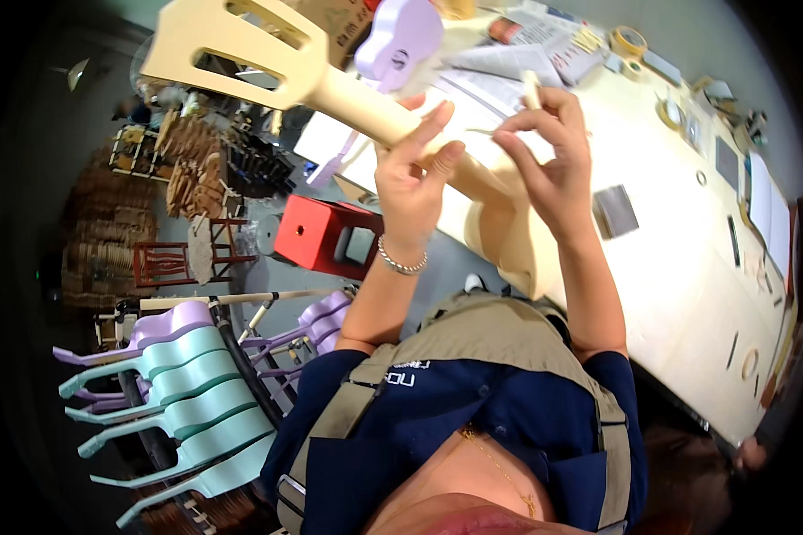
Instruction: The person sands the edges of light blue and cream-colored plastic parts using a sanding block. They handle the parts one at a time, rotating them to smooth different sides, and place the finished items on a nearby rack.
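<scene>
A cream-painted guitar [352,100] slants across in front of me, its slotted headstock up at the far left and its body nearest my waist and the table edge. My left hand [410,183] is round the neck, thumb and fingers on either side of it. Just right of the neck, my right hand [558,165] pinches a thin pale strip [482,132] between thumb and forefinger. Whether the strip touches the neck I cannot tell. A short cream piece [531,89] shows at that hand's curled fingers; what it is stays unclear.
A cream worktable [660,294] carries a grey block [616,211], newspapers [553,53], tape rolls [629,42] and a purple guitar [400,45]. At left stand a red box-shaped stool [317,236], a wooden chair [165,254] and a rack holding several turquoise guitar bodies [210,392].
</scene>
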Motion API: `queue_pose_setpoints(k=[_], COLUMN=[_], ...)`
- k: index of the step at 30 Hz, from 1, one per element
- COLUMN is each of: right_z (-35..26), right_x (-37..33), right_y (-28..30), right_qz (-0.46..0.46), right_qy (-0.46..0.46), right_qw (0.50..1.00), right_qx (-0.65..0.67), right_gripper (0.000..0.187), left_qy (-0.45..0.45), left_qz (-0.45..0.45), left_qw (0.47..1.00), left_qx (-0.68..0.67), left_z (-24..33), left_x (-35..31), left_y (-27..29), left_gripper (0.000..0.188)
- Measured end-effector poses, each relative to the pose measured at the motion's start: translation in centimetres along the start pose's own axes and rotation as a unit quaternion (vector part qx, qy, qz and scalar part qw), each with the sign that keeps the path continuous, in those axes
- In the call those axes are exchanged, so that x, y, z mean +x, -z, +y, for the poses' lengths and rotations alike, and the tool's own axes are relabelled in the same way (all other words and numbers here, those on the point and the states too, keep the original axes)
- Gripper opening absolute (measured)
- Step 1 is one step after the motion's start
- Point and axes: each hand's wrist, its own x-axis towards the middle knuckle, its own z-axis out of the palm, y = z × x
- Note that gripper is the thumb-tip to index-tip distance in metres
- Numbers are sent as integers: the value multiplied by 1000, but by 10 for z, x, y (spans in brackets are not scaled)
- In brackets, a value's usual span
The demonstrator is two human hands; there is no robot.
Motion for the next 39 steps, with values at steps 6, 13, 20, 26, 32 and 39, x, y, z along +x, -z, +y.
queue_pose_setpoints(k=[6, 13, 20, 26, 32, 39], right_z=[-7, -56, -70, -43, 1, 6], right_x=[52, 113, 131, 145, 91, 26], right_y=[-17, -52, -70, -75, -40, 2], right_qz=[-57, -112, -87, -214, -93, -176], right_qy=[52, 134, 166, -60, -22, 13], right_qw=[995, 972, 970, 940, 954, 964], right_qx=[59, 156, 155, 260, 285, 199], right_gripper=[14, 22, 31, 27, 29, 36], left_qy=[-39, -46, -60, -56, -3, -15], left_qz=[-3, -10, -17, -20, 21, 3], left_qw=[999, 998, 998, 998, 999, 995], left_qx=[-20, -43, -10, 11, -50, -98], left_z=[-11, -4, 2, 1, -12, -16], left_x=[-1, -6, -5, -3, 0, 11], left_y=[3, -1, -1, 1, 2, 3], left_gripper=[37, 42, 45, 37, 26, 33])
